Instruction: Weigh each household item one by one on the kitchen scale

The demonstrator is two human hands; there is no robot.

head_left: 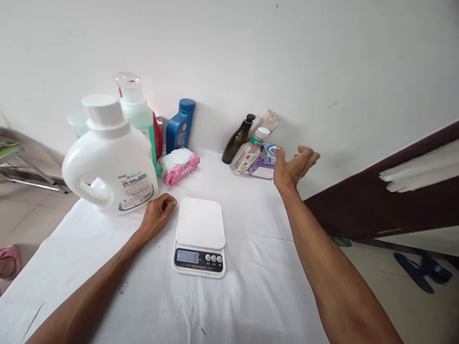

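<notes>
Clear plastic bottle (246, 154), cap up-right, leaning.

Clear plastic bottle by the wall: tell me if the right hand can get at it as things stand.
Probably yes. The right hand hangs open just beside the clear plastic bottle, which leans at the wall next to the dark pump bottle; nothing lies between them.

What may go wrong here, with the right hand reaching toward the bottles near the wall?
The right hand is open beside a clear bottle that leans on a dark bottle; a nudge could topple both. The left hand rests next to the scale and could press on it.
</notes>
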